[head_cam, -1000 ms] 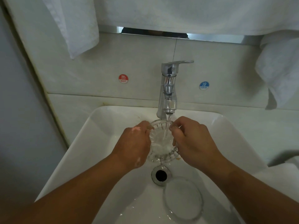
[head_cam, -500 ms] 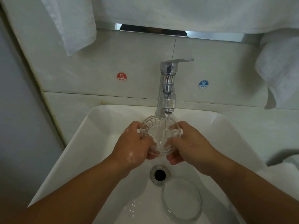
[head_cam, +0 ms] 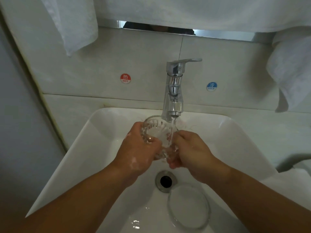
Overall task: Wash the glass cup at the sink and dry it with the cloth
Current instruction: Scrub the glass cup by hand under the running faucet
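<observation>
Both hands are wrapping around the cup [head_cam: 159,137] over the sink [head_cam: 94,148], right under the tap [head_cam: 174,91]. The left hand [head_cam: 138,152] is gripping the cup's left side, fingers curling round the ribbed wall with the thumb lying across the near rim, and there's some white suds sitting on the back of it. The right hand [head_cam: 193,153] is holding the right side, thumb and forefinger pinching the rim while the other fingers are tucking underneath, so I can't really tell how they're sitting down there. The cup is tilting, mouth facing up and back toward the tap, and the water [head_cam: 172,128] is running straight down just past the right fingertips into it.

Below the fingers, nearer the person, the drain [head_cam: 165,181] is showing open, and just right of it a clear round dish [head_cam: 189,206] is lying flat in the basin.

Above the fingers on the wall, a red hot sticker [head_cam: 125,78] is sitting left of the tap and a blue cold sticker [head_cam: 211,86] right of it. White cloth is hanging up top left [head_cam: 74,22] and another one far right [head_cam: 292,69], both well apart from the hands.
</observation>
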Demonstrator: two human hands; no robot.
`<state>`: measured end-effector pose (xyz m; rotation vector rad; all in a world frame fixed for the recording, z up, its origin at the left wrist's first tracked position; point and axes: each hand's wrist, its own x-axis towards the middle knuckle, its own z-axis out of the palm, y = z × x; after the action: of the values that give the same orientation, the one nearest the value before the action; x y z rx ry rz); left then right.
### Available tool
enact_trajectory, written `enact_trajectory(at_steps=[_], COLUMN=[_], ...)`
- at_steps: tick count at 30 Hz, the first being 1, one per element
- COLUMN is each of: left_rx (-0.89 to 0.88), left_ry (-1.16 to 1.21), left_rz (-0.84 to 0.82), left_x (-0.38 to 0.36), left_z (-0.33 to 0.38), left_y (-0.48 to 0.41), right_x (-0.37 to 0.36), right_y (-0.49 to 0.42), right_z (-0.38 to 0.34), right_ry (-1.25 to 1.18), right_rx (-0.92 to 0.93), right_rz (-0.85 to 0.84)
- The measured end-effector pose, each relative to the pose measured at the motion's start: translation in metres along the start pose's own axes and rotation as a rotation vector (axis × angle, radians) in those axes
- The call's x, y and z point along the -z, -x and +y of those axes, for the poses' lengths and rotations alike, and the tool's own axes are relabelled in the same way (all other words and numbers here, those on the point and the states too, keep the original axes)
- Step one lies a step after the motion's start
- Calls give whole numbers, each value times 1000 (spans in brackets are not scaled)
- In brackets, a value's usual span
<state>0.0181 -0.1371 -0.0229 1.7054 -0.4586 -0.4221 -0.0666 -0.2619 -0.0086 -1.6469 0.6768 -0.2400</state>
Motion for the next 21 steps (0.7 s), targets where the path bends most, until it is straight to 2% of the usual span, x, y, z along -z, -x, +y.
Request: enact_trajectory(at_steps=[3, 5, 7, 9, 11, 14, 15, 18, 21], left_rx=[-30, -55, -40, -4, 1, -37, -49, -23, 38], left_ry=[-19, -116, -203, -210, -178, -120, -118, -133, -95], left_rz=[47, 17, -60, -89, -22, 50, 47, -12, -78], left_x=[-4, -3, 0, 4, 6, 4, 2, 3, 9], left_z=[-1, 0, 4, 7, 7, 7, 7, 8, 10], left_y=[3, 3, 2, 1, 1, 4, 4, 1, -1], right_x=[-4, 0, 4, 2, -2, -9, -8, 3, 6], right_y=[-1, -2, -3, -2, -4, 1, 1, -2, -5], right_z=[-1, 1, 1, 0, 3, -1, -3, -2, -3], right_ry=[-112, 93, 438, 567, 463, 81, 79, 536, 716], right_rx=[-84, -56, 86, 161, 135, -29, -30, 163, 271], right_rz=[-103, -94, -5, 30, 54, 3, 2, 72, 114])
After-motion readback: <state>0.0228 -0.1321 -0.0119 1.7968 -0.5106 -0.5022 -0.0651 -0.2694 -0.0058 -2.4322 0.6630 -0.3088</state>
